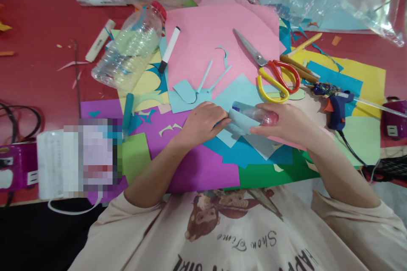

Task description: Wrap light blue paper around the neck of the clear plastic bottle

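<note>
A small clear plastic bottle (256,113) with a reddish end lies sideways in front of me, light blue paper (243,122) curled around part of it. My right hand (282,123) grips the bottle near its reddish end, thumb below and fingers behind. At the other end, my left hand (206,123) is closed with its fingertips on the edge of the blue paper. Beneath both hands lie more light blue sheets. Scissors (262,61) with one red and one yellow handle rest open just beyond my right hand.
A glue gun (340,108) with its cord lies at the right. Large clear bottles (130,46) and a white marker (169,49) are beyond my hands. A pink sheet (203,29), a purple sheet (197,169) and paper scraps cover the red table (38,51).
</note>
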`<move>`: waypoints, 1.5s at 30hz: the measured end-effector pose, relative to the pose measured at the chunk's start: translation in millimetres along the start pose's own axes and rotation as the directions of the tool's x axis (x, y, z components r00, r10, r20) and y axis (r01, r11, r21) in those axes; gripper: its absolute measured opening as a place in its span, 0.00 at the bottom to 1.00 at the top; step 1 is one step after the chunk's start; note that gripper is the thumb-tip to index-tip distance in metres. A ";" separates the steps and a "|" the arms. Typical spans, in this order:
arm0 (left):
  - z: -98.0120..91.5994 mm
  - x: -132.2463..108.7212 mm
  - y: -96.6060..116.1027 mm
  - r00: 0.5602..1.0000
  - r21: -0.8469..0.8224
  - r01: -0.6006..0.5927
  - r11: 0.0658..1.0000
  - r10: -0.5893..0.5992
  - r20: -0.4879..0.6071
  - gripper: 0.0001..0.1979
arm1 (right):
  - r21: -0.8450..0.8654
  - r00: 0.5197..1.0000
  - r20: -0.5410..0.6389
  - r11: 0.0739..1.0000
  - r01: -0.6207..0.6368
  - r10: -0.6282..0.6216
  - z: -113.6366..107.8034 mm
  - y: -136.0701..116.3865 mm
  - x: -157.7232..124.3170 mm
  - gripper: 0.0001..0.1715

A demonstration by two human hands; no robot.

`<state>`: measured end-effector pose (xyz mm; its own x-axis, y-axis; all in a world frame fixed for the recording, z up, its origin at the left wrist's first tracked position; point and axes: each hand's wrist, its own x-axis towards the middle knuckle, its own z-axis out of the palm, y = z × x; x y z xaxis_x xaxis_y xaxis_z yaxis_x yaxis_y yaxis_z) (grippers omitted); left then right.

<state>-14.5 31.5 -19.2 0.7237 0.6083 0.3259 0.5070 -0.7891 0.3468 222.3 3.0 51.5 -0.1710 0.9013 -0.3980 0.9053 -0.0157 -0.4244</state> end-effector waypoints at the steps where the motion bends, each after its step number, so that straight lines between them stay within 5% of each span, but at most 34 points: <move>1: 0.1 -0.2 -0.1 1.000 0.007 -0.017 1.000 0.017 -0.012 0.18 | -0.007 1.000 -0.003 1.000 -0.004 0.004 0.2 -0.4 0.1 0.33; 19: -2.9 1.3 2.1 0.999 -0.079 0.018 0.997 -0.015 0.030 0.22 | -0.159 0.986 -0.120 0.982 0.099 -0.119 14.2 2.9 -3.9 0.29; 22: -5.8 0.3 3.3 0.997 -0.218 0.072 0.973 -0.063 0.047 0.21 | -0.171 0.978 -0.145 0.977 0.124 -0.150 15.6 3.7 -8.4 0.29; 24: -7.5 -0.4 5.2 0.981 -0.422 0.189 0.887 -0.183 0.055 0.19 | -0.171 0.968 -0.162 0.972 0.163 -0.191 15.7 4.0 -13.5 0.30; 27: -7.4 -0.3 7.9 0.917 -0.735 0.339 0.587 -0.382 0.118 0.16 | -0.176 0.939 -0.217 0.957 0.230 -0.266 16.7 4.4 -22.8 0.31; 30: -4.8 1.3 9.3 0.886 -0.876 0.373 0.305 -0.397 0.239 0.19 | -0.190 0.898 -0.281 0.937 0.292 -0.337 19.3 4.9 -31.3 0.30; 32: -3.8 2.7 9.9 0.879 -0.892 0.401 0.209 -0.362 0.310 0.21 | -0.199 0.877 -0.300 0.924 0.327 -0.375 21.6 5.1 -35.7 0.31; 37: -6.3 5.8 12.0 0.859 -0.873 0.451 0.184 -0.355 0.368 0.21 | -0.232 0.848 -0.305 0.898 0.375 -0.433 27.2 5.5 -42.4 0.29; 45: -2.6 6.2 9.3 0.916 -0.910 0.312 0.272 -0.339 0.213 0.16 | -0.259 0.828 -0.330 0.887 0.383 -0.454 30.2 6.2 -43.7 0.30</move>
<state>-6.5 28.2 -11.7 0.5909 0.8067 -0.0058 -0.0626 0.0531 0.9966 223.6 -49.5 41.7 -0.4244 0.8959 0.1313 0.8380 0.4435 -0.3180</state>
